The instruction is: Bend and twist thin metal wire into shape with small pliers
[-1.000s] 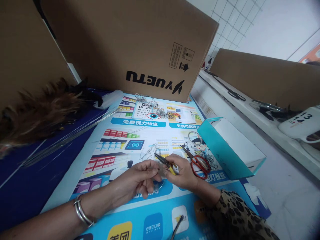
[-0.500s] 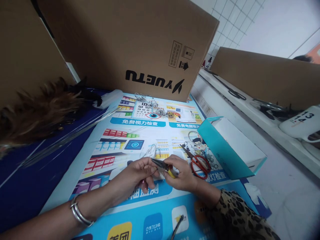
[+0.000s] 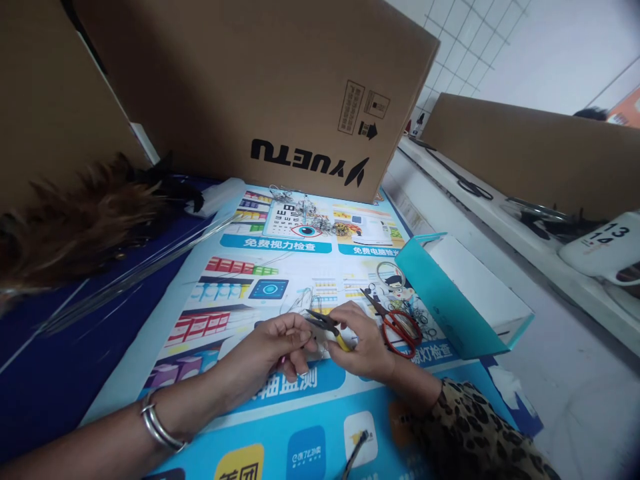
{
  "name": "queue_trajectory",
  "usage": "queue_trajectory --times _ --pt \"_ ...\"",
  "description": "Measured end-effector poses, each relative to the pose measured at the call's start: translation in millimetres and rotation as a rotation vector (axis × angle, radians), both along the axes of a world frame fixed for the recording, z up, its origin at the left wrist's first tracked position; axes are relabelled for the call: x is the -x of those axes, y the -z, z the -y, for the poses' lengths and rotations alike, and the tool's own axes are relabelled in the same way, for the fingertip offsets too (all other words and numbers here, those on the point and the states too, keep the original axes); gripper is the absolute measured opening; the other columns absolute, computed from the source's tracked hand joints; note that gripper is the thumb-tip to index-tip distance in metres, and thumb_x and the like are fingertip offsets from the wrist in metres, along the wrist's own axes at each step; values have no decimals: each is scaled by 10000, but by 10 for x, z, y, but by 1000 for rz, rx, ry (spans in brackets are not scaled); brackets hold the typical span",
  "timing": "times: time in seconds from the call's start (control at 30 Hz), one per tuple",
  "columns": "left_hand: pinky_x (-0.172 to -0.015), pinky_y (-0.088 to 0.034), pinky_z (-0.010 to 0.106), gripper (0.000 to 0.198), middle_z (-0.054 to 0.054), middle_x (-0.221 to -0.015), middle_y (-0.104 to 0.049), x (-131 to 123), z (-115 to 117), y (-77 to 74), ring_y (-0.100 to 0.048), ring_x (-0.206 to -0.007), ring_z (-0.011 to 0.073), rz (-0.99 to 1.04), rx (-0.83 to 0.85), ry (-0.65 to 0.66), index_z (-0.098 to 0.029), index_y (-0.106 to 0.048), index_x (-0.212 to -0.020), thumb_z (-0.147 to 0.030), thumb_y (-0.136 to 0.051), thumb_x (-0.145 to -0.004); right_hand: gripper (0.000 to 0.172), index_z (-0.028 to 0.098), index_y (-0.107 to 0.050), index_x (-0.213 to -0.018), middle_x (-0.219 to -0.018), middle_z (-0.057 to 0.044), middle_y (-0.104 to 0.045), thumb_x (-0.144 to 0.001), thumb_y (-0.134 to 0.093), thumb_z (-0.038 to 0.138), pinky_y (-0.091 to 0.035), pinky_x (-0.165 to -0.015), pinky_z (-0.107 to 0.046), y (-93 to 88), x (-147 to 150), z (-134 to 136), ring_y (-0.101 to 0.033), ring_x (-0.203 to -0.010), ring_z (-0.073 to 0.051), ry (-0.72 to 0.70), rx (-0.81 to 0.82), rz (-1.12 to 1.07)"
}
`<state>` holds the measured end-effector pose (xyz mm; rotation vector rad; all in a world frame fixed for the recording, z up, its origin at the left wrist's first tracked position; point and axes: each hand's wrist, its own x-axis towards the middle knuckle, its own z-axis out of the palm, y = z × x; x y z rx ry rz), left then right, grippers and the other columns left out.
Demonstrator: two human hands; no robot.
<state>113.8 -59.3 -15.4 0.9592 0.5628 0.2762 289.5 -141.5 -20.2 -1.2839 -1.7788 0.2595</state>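
My right hand (image 3: 363, 340) grips small yellow-handled pliers (image 3: 327, 325), their dark jaws pointing left and up. My left hand (image 3: 273, 347) is pinched on a small piece I cannot make out, held right at the pliers' tips. Both hands rest low over a printed blue poster (image 3: 280, 280) that covers the table. Red-handled scissors (image 3: 397, 325) lie just right of my right hand. A little bundle of bent wire (image 3: 300, 301) lies on the poster just beyond my fingers.
A large cardboard box (image 3: 280, 87) stands behind the poster, with a pile of small metal bits (image 3: 305, 215) before it. Brown feathers (image 3: 75, 220) and long thin wires (image 3: 135, 270) lie left. An open teal box (image 3: 460, 300) sits right. A white mug (image 3: 603, 243) stands far right.
My hands have drawn together and the pliers' jaws have tipped a little, now meeting my left fingertips. Nothing else on the table has moved.
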Motion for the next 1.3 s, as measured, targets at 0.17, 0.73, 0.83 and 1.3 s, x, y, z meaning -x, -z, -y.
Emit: queue_trajectory --times 0.17,0.73,0.83,1.3 --pt "-401 -421 171 147 25 -743 -656 -1 -4 45 -556 -457 81 0 31 15 -146 -558 -845 -251 -629 -770 336 203 -528 -1037 -909 -71 -607 -706 -575 171 -465 -750 -352 -13 26 11 -546 -861 -194 -76 3 27" --pt "-485 -462 229 249 -21 -554 -611 -30 1 83 -575 -497 130 -35 -255 52 -181 -526 -871 -363 -644 -749 326 208 -551 -992 -816 -12 -596 -672 -599 170 -476 -647 -246 72 55 32 -562 -690 -130 75 152 -180" --pt "-497 -458 236 222 -16 -587 -617 -27 -8 148 -573 -509 128 -46 -340 34 -188 -520 -897 -353 -608 -779 361 214 -551 -999 -816 -6 -598 -648 -603 148 -477 -667 -249 106 53 31 -563 -703 -132 62 171 -178" --pt "-516 -422 227 133 10 -610 -642 15 -44 219 -569 -538 140 -115 -609 -53 -173 -637 -814 -295 -595 -778 353 201 -568 -981 -879 -21 -590 -634 -635 193 -463 -631 -246 54 81 17 -541 -719 -134 -1 271 -185"
